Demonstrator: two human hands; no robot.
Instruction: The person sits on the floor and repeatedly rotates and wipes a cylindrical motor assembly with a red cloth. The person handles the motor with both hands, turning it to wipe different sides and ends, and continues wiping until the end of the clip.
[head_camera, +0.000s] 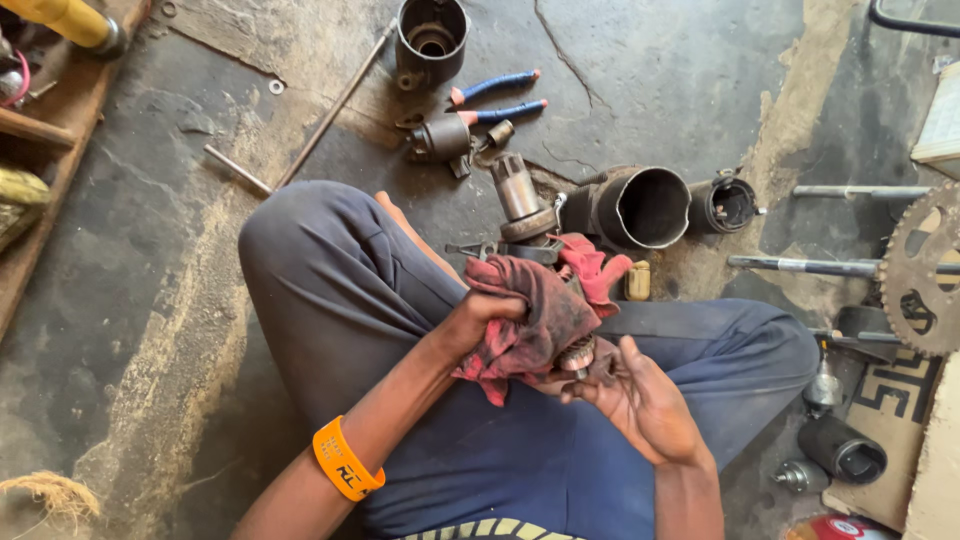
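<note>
Two hands work over the person's lap: the left hand grips a red rag pressed around a small toothed gear part, and the right hand cups that part from below. Wiping seems under way; next, turning the part would expose uncleaned teeth. Metal cylinders lie on the floor nearby.

We are seeing the cracked concrete floor carrying blue-handled pliers at twelve o'clock, a black cylinder and a sprocket at three.
</note>
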